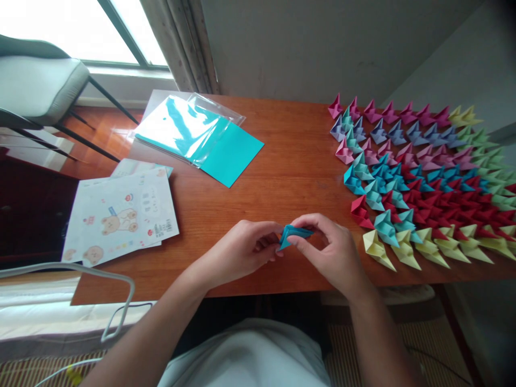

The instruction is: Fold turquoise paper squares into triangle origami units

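Head view: both hands, left (252,244) and right (332,244), pinch blue folded paper (291,235) over the table's near edge (245,285), fingertips only. Looks part-folded: flat, compact, not opened out. From it: done paper figures (431,207) in rows, 2 o'clock; unfolded teal sheets (234,153) left, 11 o'clock.

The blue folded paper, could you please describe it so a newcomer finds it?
Look at the near side of the wooden table, around the middle. There the left hand and right hand meet at the blue folded paper. Unlike the folded pieces in rows to the right, it is held in fingers.
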Demonstrator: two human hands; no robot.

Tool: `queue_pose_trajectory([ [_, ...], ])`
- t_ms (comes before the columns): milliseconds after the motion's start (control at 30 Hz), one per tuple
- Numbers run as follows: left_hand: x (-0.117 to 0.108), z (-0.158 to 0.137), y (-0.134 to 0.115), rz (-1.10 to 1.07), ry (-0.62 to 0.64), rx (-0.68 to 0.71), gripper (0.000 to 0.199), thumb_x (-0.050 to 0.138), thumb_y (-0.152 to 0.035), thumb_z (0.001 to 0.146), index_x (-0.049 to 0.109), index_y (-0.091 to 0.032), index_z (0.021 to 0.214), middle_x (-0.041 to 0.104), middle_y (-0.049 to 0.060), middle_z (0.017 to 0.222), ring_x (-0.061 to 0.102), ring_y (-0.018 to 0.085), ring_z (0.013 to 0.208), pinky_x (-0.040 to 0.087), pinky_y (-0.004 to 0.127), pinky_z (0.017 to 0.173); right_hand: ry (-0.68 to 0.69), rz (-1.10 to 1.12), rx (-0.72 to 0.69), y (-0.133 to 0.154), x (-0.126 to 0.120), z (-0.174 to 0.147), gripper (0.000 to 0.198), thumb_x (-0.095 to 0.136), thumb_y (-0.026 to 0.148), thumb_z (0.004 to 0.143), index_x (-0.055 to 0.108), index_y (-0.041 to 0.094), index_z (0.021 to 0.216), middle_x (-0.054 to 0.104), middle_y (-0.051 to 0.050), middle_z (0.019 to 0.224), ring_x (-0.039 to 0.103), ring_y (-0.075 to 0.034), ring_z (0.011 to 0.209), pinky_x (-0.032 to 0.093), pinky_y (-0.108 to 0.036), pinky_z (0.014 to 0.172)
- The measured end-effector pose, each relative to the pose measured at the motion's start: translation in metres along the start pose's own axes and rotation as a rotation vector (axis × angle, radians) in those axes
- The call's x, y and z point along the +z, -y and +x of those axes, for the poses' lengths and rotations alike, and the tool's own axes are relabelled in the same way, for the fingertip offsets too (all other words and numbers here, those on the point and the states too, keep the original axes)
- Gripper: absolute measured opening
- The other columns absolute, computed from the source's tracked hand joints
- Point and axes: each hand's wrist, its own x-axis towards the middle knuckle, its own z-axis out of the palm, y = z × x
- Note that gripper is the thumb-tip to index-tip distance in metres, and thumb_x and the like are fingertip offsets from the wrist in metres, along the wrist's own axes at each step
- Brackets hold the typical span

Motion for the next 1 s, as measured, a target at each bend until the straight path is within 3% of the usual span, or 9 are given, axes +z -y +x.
queue_pose_trajectory([
  [200,0.000,-0.002,-0.002,-0.046,0.006,0.026,0.016,0.053,-0.017,0.092,0.065,-0.016,0.103,0.073,0.005,0.087,0.071,0.016,0.078,0.054,0.024,0.072,-0.017,0.128,0.129,-0.005,0.007,0.000,0.017,0.074,0.032,0.085,0.069,0.024,0.099,0.074,-0.003,0.098,0.070,-0.019,0.089,0.058,-0.031,0.081],
  [467,0.002,0.001,0.000,-0.069,-0.065,0.006,0.021,0.063,-0.034,0.092,0.071,-0.014,0.089,0.066,0.002,0.074,0.056,0.012,0.066,0.045,0.020,0.059,0.039,0.167,0.136,0.000,0.005,0.003,0.012,0.074,0.032,0.085,0.072,0.023,0.092,0.074,-0.003,0.092,0.070,-0.019,0.084,0.057,-0.031,0.077],
  [633,0.006,0.004,0.004,-0.288,-0.170,-0.031,0.023,0.072,-0.035,0.086,0.071,-0.012,0.086,0.066,0.003,0.074,0.059,0.013,0.067,0.049,0.022,0.063,-0.102,0.297,0.206,-0.002,0.015,0.002,0.023,0.073,0.040,0.085,0.070,0.023,0.100,0.074,-0.006,0.100,0.070,-0.021,0.090,0.059,-0.030,0.076],
  [767,0.006,0.005,0.006,-0.358,-0.257,-0.044,0.026,0.077,-0.037,0.082,0.072,-0.012,0.087,0.068,0.004,0.076,0.060,0.014,0.069,0.050,0.022,0.064,-0.149,0.421,0.258,-0.003,0.028,0.002,0.023,0.071,0.042,0.087,0.066,0.022,0.098,0.073,-0.004,0.091,0.069,-0.019,0.082,0.058,-0.028,0.072],
  [1000,0.006,0.005,0.006,-0.302,-0.199,-0.016,0.025,0.076,-0.036,0.083,0.069,-0.013,0.084,0.065,0.002,0.075,0.057,0.012,0.069,0.046,0.021,0.063,-0.108,0.397,0.248,-0.005,0.027,0.004,0.016,0.068,0.037,0.089,0.065,0.021,0.089,0.065,0.000,0.077,0.062,-0.015,0.070,0.053,-0.024,0.063],
])
